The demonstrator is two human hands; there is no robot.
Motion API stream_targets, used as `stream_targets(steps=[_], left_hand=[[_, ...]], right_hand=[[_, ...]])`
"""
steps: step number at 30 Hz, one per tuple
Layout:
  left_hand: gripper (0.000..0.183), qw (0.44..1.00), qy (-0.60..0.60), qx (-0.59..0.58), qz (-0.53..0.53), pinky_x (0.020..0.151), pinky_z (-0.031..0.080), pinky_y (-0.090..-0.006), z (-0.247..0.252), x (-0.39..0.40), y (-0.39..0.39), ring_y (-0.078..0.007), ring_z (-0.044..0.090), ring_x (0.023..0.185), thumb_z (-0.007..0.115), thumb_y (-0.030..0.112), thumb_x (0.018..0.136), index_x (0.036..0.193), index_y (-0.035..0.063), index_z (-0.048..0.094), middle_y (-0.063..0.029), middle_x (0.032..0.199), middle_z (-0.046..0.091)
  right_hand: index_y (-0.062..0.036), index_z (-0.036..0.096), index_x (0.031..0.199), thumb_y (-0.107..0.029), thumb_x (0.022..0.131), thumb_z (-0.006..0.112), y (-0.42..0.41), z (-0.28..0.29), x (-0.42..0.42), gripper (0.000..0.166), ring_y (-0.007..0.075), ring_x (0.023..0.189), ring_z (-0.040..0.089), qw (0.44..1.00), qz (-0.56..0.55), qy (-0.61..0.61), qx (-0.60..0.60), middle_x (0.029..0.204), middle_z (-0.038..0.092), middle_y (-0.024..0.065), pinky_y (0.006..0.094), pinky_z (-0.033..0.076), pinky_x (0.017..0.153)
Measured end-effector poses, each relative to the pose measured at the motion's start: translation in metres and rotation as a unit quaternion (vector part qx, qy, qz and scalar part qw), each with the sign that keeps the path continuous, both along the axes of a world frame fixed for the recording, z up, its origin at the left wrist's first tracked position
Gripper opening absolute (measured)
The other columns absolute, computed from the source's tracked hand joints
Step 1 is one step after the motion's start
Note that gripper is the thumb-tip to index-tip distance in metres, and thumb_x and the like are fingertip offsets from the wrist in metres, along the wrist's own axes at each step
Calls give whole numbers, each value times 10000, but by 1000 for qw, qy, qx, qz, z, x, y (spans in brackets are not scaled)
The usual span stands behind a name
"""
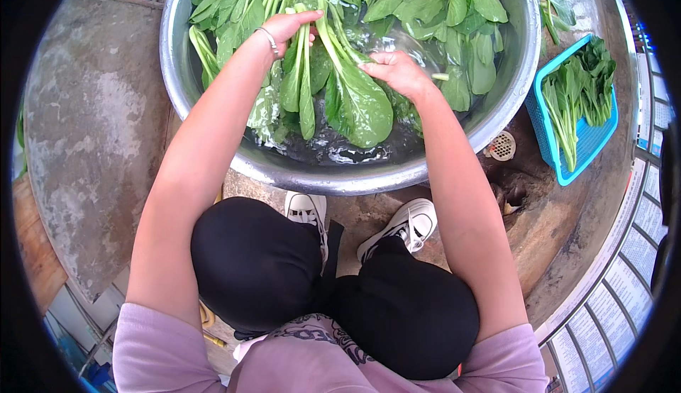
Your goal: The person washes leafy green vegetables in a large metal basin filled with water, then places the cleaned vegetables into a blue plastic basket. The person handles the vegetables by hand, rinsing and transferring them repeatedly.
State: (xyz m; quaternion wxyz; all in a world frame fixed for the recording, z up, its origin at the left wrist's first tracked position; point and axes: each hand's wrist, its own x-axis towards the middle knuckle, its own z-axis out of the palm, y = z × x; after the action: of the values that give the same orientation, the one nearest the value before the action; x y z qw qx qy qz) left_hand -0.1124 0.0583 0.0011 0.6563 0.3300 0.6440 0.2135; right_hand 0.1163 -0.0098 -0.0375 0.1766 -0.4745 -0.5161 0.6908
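A wide metal basin (340,184) of water stands before my feet, with leafy greens (420,7) floating and heaped in its far half. Pale-green stalks are gripped in my left hand (290,31), their leaves hanging down over the water. My right hand (396,71) pinches the side of a broad-leaved stalk (359,100) just right of that bunch. Water glistens on this leaf. Some fingertips of both hands are hidden behind stems and leaves. A small cut stem piece (440,76) shows near my right wrist.
A blue plastic basket (596,136) holding greens sits right of the basin, near a round drain cover (501,145). Loose leaves (558,12) lie beyond it. At the left is a worn grey slab (101,127). A yellow hose (213,337) lies by my left leg.
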Motion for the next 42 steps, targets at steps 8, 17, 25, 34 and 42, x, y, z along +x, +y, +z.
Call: stream_targets(steps=[8, 17, 25, 34, 42], left_hand=[[256, 989, 101, 102, -39, 461, 424, -233, -23, 19, -3, -92, 492, 503, 710, 235, 691, 802, 37, 590, -27, 682, 573], [255, 992, -108, -15, -58, 360, 372, -166, -5, 23, -21, -41, 439, 415, 639, 332, 764, 797, 85, 584, 22, 592, 524], [338, 996, -66, -48, 30, 427, 447, -224, -29, 36, -24, -111, 528, 493, 678, 317, 725, 899, 41, 588, -50, 710, 600], [211, 991, -47, 117, 41, 435, 415, -210, 16, 60, -28, -78, 490, 490, 689, 233, 721, 821, 71, 597, -11, 695, 586], [161, 995, -80, 52, -22, 466, 444, -202, 20, 57, -22, -77, 513, 507, 672, 170, 722, 807, 49, 611, -17, 684, 586]], right_hand=[[25, 530, 1098, -198, 683, 664, -1, -23, 20, 489, 185, 967, 531, 977, 176, -105, 50, 1060, 577, 135, 275, 390, 861], [0, 482, 1082, -318, 641, 712, 3, 71, -20, 591, 275, 994, 539, 964, 6, -198, 175, 1043, 559, 181, 360, 426, 841], [-16, 520, 1098, -151, 761, 556, 16, -32, -17, 365, 163, 745, 570, 989, -111, -79, 65, 901, 601, 83, 263, 445, 657], [-32, 485, 1101, -98, 761, 485, 17, 36, -8, 346, 248, 888, 574, 950, -91, -117, 276, 986, 581, 147, 336, 454, 780], [-51, 550, 901, -261, 852, 419, 26, 26, -14, 252, 338, 776, 585, 902, -55, -302, 302, 811, 608, 179, 426, 457, 697]])
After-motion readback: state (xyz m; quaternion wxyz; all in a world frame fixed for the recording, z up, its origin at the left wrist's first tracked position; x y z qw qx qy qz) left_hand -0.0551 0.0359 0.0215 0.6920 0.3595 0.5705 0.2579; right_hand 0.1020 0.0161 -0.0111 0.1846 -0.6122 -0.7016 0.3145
